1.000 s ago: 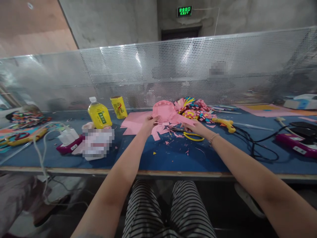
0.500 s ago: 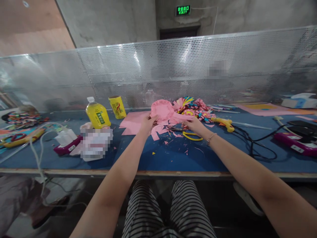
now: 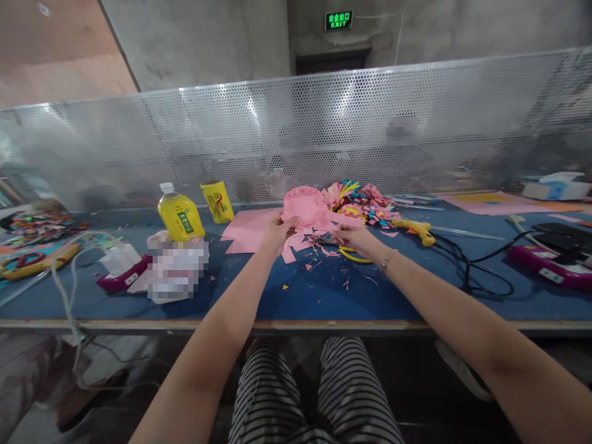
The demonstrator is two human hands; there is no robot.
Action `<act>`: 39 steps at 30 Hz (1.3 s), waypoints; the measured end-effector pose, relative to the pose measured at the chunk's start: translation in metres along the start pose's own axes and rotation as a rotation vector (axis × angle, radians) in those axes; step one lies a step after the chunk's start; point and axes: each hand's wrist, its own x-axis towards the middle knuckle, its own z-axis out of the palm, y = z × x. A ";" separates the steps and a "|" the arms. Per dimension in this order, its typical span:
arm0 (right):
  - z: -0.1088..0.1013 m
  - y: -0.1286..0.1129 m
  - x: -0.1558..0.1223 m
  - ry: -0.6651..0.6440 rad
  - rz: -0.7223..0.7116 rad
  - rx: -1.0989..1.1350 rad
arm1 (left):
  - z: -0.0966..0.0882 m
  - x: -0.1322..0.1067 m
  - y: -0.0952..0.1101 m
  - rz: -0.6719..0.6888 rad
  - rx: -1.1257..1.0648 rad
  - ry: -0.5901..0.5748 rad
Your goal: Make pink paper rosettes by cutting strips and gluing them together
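Observation:
A round pink paper piece with a ruffled rim (image 3: 304,207) is held up a little above the table. My left hand (image 3: 279,234) grips it at its lower left edge, fingers closed. From its right side a pink paper strip (image 3: 345,219) runs out over my right hand (image 3: 350,238), whose fingers are pinched at the strip; the exact grip is partly hidden. Scissors with yellow handles (image 3: 356,255) lie under my right hand, largely covered by it. Pink paper sheets (image 3: 252,225) and cut scraps lie below and left of the round piece.
Colourful paper flowers (image 3: 358,200) are heaped behind my right hand. A yellow glue gun (image 3: 415,229) with a black cord lies to the right. On the left stand a bottle of yellow liquid (image 3: 180,214) and a yellow can (image 3: 217,202). A perforated metal screen (image 3: 222,135) borders the back.
My right hand has moved slightly left, closer to the round pink piece, and covers more of the scissors. My left hand keeps its grip. The view has shifted slightly.

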 end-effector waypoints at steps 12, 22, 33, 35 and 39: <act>0.010 -0.011 -0.008 -0.140 0.145 0.254 | -0.001 0.002 0.001 0.005 -0.013 0.028; 0.005 -0.007 -0.007 -0.131 0.237 0.298 | -0.004 0.002 0.009 0.010 0.016 0.078; 0.001 -0.005 -0.006 -0.089 0.249 0.154 | -0.009 0.005 0.015 0.085 -0.026 0.119; -0.004 -0.002 -0.001 -0.065 0.190 -0.118 | -0.012 0.007 0.018 0.125 -0.053 0.136; -0.023 0.002 0.006 0.092 -0.077 -0.739 | -0.017 0.008 0.027 0.202 -0.088 0.165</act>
